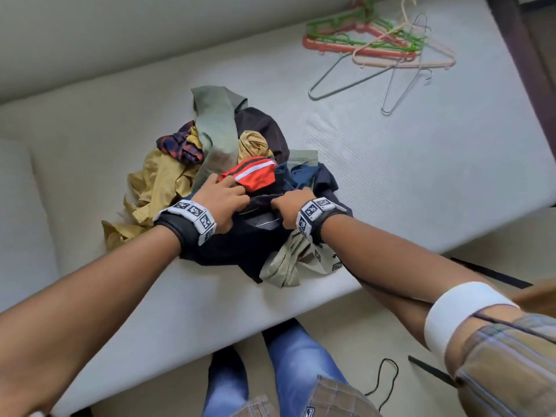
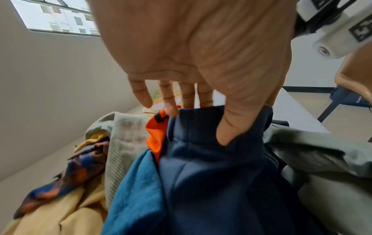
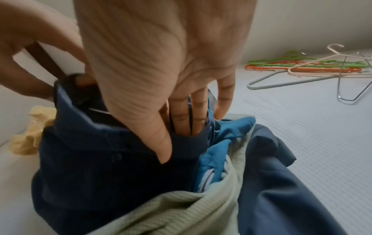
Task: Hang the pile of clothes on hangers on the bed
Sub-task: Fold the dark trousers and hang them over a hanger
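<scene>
On the bed (image 1: 406, 164), near its front edge: pile of clothes (image 1: 228, 164), with the navy garment (image 1: 240, 236) on its near side.
Navy garment: I hold its upper edge with both hands.
My left hand (image 1: 221, 197): thumb (image 2: 231, 127) pinches the navy edge against my fingers (image 2: 171, 101).
My right hand (image 1: 290, 207): fingers (image 3: 199, 114) tucked inside the navy edge, thumb (image 3: 157, 135) clamped outside.
Red garment (image 1: 255, 174): just beyond my left fingertips.
Hangers (image 1: 379, 46): heaped at the bed's far right, well apart from the pile.

black wristbands (image 1: 180, 228) with white coded marker blocks (image 1: 313, 213), blue jeans (image 1: 288, 368), plaid shirt (image 1: 511, 371), white armband (image 1: 460, 308).
</scene>
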Available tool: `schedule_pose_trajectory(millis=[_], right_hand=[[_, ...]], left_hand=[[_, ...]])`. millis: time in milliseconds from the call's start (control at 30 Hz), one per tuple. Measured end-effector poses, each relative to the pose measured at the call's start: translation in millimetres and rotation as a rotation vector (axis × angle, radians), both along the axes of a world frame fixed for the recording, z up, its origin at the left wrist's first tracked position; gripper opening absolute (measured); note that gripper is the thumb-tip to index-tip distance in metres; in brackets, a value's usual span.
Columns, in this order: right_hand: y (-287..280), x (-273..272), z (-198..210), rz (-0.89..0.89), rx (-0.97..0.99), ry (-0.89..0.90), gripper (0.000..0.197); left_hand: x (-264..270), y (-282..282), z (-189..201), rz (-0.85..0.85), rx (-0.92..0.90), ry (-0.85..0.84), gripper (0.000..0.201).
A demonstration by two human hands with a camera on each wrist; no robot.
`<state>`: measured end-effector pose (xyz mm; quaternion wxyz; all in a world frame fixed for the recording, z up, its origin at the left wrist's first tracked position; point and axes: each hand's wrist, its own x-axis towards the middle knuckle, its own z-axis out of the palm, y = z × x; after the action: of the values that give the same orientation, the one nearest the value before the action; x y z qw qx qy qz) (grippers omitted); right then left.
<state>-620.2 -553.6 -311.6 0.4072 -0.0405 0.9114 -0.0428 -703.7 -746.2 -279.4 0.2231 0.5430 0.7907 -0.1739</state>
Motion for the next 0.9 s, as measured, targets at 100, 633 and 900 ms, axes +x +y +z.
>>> schedule_pose_trajectory(millis=[100, 633, 900], right_hand=[[13.0, 11.9, -5.1, -0.039, 0.028, 0.018, 0.033], [1.8, 105.6, 63.8, -0.195, 0.044, 0.259, 0.032], [-28.3, 89.3, 139.6, -0.126, 0.012, 0.531, 0.041]], left_hand=[[-6.6, -3.4, 8.8, 0.041, -0.115, 0.087, 0.04], [36.8, -60.1, 78.3, -0.097, -0.073, 0.015, 0.045], [39.8, -140.8, 121.6, 0.175, -0.066, 0.113, 0.042]])
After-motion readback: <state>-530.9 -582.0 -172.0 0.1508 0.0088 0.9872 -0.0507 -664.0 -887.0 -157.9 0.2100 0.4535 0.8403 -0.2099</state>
